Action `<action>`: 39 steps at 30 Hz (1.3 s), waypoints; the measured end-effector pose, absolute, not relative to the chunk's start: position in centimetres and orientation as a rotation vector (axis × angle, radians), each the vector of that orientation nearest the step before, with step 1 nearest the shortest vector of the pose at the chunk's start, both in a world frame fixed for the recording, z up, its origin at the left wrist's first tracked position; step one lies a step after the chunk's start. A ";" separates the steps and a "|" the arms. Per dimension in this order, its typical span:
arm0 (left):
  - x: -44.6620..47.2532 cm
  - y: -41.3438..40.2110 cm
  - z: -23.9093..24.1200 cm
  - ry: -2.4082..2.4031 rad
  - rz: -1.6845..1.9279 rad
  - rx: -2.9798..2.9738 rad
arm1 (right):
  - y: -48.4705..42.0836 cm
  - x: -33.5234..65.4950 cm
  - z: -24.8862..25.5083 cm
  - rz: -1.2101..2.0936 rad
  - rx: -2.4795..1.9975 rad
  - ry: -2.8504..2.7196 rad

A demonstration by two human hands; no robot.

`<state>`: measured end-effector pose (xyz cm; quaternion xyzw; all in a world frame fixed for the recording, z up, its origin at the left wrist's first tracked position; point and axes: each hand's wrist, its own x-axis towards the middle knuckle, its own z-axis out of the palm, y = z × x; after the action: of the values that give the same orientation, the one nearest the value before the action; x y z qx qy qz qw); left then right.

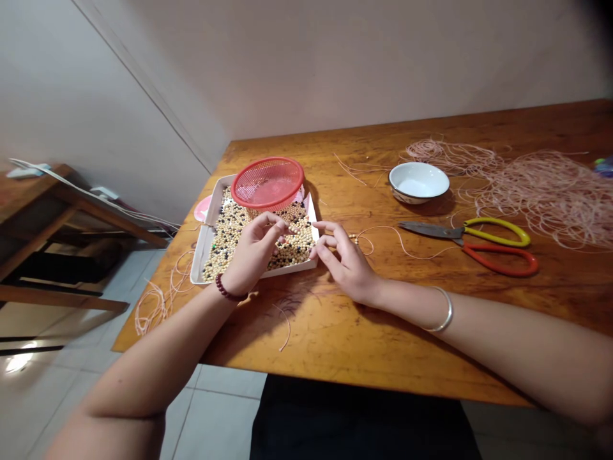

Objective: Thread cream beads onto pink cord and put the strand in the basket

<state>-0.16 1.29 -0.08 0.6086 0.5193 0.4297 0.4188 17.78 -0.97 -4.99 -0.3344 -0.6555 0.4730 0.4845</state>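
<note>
A shallow white tray (pixel 258 275) holds many small round beads (pixel 230 233), mostly cream with some black ones. My left hand (pixel 258 246), wearing a dark red bead bracelet, is over the tray with thumb and forefinger pinched together; what sits between them is too small to make out. Just right of it, at the tray's right edge, my right hand (pixel 342 259) has its thumb and fingers drawn together. A thin pink cord (pixel 402 246) trails out from behind this hand, with a few cream beads (pixel 353 238) close to the knuckles. The cord's end at my fingertips is hard to see.
A red mesh basket (pixel 268 182) rests on the tray's far part. To the right are a white enamel bowl (pixel 419 182), scissors (pixel 498 246) with yellow and red handles, and tangled pink cords (pixel 550 191). More cord (pixel 156 306) lies at the table's left edge.
</note>
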 end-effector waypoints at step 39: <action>-0.5 1.3 -1.0 1.231 1.241 1.526 | -0.5 18.2 -4.7 0.909 -1.070 -1.676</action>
<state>-0.49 1.33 -1.00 0.6030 0.4866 0.4903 0.3991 18.16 -0.52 -4.67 -0.4348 -0.6807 0.3693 0.4596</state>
